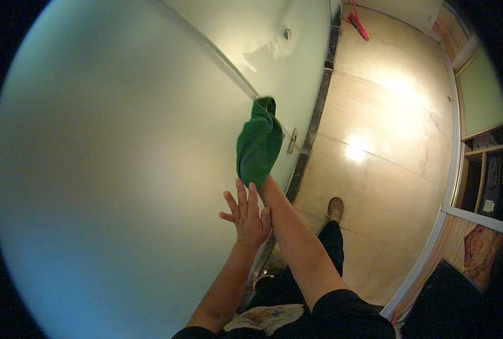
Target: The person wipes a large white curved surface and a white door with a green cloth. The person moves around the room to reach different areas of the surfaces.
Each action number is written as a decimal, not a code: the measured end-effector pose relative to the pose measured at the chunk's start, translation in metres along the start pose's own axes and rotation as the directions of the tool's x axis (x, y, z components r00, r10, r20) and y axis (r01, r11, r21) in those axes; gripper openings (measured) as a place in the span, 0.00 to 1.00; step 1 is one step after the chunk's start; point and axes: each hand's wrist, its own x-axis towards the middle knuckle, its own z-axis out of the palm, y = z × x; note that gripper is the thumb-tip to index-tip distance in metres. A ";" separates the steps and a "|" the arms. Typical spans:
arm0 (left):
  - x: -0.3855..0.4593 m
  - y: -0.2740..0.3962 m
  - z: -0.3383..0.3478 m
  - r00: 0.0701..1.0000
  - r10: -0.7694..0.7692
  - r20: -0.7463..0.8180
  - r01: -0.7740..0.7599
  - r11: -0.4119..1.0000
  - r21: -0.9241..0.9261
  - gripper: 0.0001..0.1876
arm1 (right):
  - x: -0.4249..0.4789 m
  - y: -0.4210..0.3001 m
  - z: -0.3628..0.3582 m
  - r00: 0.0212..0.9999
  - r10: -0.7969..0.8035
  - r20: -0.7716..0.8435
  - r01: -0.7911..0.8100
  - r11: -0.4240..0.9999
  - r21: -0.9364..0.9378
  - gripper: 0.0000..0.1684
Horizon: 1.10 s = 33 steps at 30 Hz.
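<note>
A green cloth (258, 148) covers most of my right hand (265, 127), against the frosted glass panel (107, 148) near the seam where two panels meet. Only a little skin shows through a fold in the cloth, so how my right fingers lie is hidden. My left hand (249, 216) is held with its fingers spread just below the cloth, its fingertips at the cloth's lower edge, and holds nothing. Whether the left palm touches the glass I cannot tell.
A metal fitting (292, 141) and a round knob (288, 34) sit on the glass. Dark edging (319, 101) runs beside the tiled floor (383, 169), where a red object (358, 27) lies or hangs at the far end. Wooden shelving (482, 169) stands right.
</note>
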 end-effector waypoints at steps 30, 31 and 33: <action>0.010 0.023 0.003 0.992 -0.098 0.076 0.084 0.982 0.166 0.34 | -0.037 0.005 -0.045 0.848 -0.181 -0.498 -0.090 0.877 -0.471 0.22; 0.015 0.027 0.003 0.995 -0.056 0.077 0.047 0.993 0.113 0.34 | -0.041 0.000 -0.038 0.864 -0.147 -0.482 -0.107 0.881 -0.460 0.22; 0.019 0.034 -0.003 0.997 -0.041 0.068 0.036 0.996 0.078 0.34 | -0.043 -0.006 -0.015 0.898 -0.037 -0.438 -0.174 0.886 -0.430 0.22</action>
